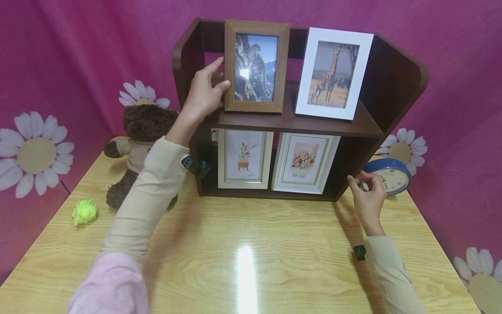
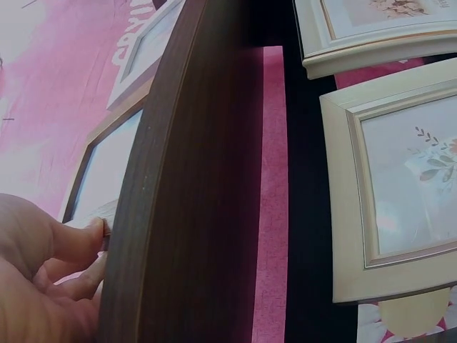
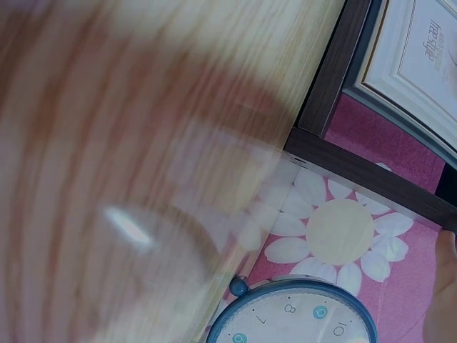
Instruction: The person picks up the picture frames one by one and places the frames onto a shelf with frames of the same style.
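My left hand (image 1: 205, 89) pinches the left edge of a brown wooden picture frame (image 1: 284, 69) with a wild cat photo, on the upper shelf. The thumb lies at its front edge. In the left wrist view the shelf's side panel (image 2: 178, 179) partly covers that hand and frame. Low at the shelf's right side, my right hand (image 1: 370, 198) has its thumb at the panel's front edge and its fingers loosely bent, holding nothing visible. Behind it is a blue round clock (image 1: 392, 176). Only a bit of that hand (image 3: 443, 293) shows in the right wrist view, by the shelf edge.
A white giraffe frame (image 1: 303, 74) stands upper right on the dark brown shelf (image 1: 404, 69). Two pale frames, a cream one (image 1: 221, 161) and a white one (image 1: 280, 165), stand below. A teddy bear (image 1: 147, 124) and a green fuzzy ball (image 1: 84, 212) are on the table at left.
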Demonstrator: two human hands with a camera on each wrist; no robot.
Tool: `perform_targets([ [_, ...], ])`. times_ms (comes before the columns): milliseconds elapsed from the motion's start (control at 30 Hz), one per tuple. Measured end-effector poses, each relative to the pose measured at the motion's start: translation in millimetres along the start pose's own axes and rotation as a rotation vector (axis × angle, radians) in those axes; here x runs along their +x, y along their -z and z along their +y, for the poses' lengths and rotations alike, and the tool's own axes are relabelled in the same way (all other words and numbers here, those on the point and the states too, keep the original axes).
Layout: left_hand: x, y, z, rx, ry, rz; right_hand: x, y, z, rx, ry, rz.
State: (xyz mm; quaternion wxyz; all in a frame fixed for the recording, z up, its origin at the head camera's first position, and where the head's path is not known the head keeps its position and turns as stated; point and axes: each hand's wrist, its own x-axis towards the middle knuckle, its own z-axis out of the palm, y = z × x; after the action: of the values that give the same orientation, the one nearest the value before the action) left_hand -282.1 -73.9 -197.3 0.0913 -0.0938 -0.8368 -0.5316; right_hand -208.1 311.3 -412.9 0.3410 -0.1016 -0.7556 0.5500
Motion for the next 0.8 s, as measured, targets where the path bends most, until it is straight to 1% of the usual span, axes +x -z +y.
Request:
perform_targets([
  [133, -1.1, 0.1, 0.1, 0.004, -0.002, -0.006, -6.5, 1, -15, 0.023, 0.002, -0.009],
  [233, -2.8, -0.1, 0.1, 0.002, -0.006, -0.002, -8.8, 1, -22, 0.029, 0.013, -0.012],
  [400, -5.5, -1.7, 0.4, 0.033, -0.019, 0.026, -9.1, 1, -25, 0.016, 0.033, -0.010],
  [533, -6.7, -3.0, 0.1, 0.057, -0.038, 0.044, -10.3, 2, -27, -0.001, 0.026, -0.013],
  [667, -9.3, -3.9, -1.7, 0.056, -0.052, 0.048, -6.1, 1, -14, -0.014, 0.014, -0.009],
  [800, -13.2, -4.1, -3.9, 0.046, -0.090, 0.057, -1.5, 1, 1, -0.024, 0.015, 0.004],
])
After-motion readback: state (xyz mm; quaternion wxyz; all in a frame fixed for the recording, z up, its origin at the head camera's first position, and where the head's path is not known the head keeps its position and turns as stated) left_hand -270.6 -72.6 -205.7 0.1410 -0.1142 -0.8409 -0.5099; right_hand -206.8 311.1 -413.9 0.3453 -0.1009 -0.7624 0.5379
